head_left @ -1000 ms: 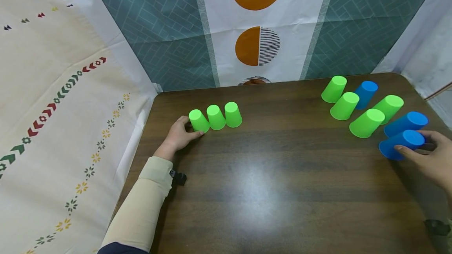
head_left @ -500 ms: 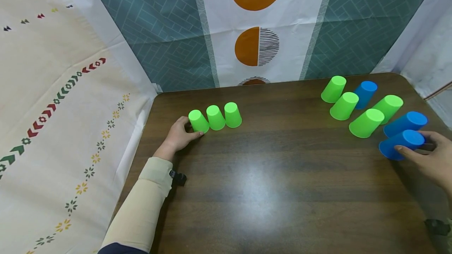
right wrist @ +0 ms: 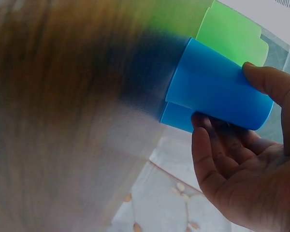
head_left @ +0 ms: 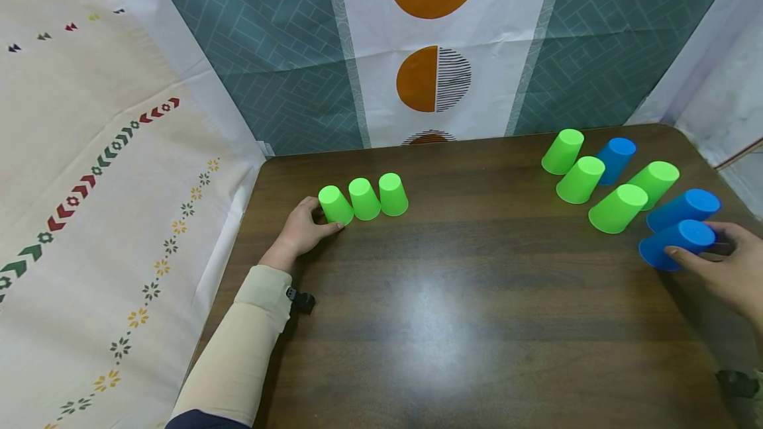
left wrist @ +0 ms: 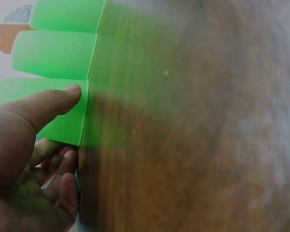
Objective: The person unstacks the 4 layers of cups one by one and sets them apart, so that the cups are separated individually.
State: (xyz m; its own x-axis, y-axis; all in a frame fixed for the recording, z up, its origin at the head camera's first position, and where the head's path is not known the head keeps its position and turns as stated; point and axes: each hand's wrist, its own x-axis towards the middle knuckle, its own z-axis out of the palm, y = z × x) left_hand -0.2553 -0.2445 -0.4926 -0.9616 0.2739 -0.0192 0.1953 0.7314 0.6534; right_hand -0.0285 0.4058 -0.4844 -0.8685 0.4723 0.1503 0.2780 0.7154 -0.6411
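Three upside-down green cups stand in a row at the left of the table. My left hand (head_left: 303, 229) holds the leftmost green cup (head_left: 335, 204), its thumb across the front near the rim and its fingers behind. At the right, my right hand (head_left: 730, 263) grips the nearest blue cup (head_left: 676, 243), also upside down. The right wrist view shows the thumb on one side of that blue cup (right wrist: 217, 87) and curled fingers at the other. Another blue cup (head_left: 685, 209) stands right behind it.
Past the gripped blue cup, several green cups, such as a front one (head_left: 617, 209), and a further blue cup (head_left: 618, 159) stand close together. The brown wooden table (head_left: 465, 323) meets a patterned cloth (head_left: 441, 85) at the back and a white cloth (head_left: 149, 217) at the left.
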